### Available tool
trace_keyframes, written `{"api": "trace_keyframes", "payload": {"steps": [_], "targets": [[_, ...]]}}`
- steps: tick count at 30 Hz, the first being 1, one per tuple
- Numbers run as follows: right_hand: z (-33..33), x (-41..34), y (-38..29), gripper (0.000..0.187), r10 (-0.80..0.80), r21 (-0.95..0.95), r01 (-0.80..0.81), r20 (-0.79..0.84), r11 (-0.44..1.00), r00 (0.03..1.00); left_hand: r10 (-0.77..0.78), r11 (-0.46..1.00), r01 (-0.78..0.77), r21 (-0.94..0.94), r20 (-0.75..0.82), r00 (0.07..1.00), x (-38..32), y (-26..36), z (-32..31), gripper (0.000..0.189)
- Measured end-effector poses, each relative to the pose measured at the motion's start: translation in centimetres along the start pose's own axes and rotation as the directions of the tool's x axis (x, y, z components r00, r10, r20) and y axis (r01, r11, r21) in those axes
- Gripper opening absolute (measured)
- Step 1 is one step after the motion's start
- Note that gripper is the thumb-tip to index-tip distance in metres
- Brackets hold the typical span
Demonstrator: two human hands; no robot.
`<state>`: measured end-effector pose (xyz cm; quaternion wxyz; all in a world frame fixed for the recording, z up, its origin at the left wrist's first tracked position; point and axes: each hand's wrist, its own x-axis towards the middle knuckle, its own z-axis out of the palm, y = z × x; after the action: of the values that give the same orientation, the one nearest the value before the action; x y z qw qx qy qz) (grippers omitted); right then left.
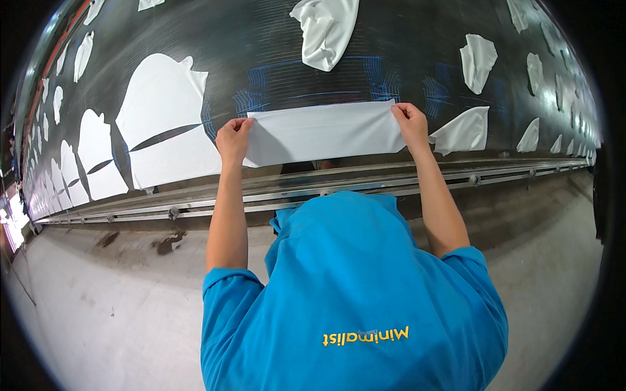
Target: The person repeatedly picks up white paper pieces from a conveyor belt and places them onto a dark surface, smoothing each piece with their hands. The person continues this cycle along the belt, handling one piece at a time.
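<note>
My left hand pinches the upper left corner of a white fabric panel. The upper right corner of the same panel is between the thumb and fingers of my right hand. The panel stretches between both hands over the near edge of a long dark table with blue outlines. White cut fabric pieces lie flat left of my left hand. A crumpled white fabric piece rests farther back, and a folded one lies just right of my right hand.
Metal rails with round fittings run along the table's near side, between it and my body. More white fabric pieces are spread in rows to both sides. A concrete floor with dark stains lies below.
</note>
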<state>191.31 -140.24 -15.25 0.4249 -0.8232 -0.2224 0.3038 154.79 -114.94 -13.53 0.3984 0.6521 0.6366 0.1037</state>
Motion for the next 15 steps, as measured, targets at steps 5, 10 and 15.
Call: {"api": "trace_keyframes", "payload": {"steps": [5,10,15], "targets": [[0.2,0.4,0.2,0.025,-0.018,-0.058,0.017,-0.018,0.998,1.000,0.001,1.000,-0.001,0.012,-0.010,1.000,0.0,-0.3,0.1,0.034],[0.3,0.4,-0.3,0.025,-0.044,-0.147,0.040,-0.028,0.988,0.999,0.010,1.000,-0.010,0.009,0.008,1.000,0.2,-0.3,0.1,0.038],[0.4,0.1,-1.0,0.025,-0.033,-0.195,0.024,-0.045,0.981,0.998,0.074,0.993,-0.071,0.097,-0.020,0.997,-0.1,0.3,0.4,0.035]]}}
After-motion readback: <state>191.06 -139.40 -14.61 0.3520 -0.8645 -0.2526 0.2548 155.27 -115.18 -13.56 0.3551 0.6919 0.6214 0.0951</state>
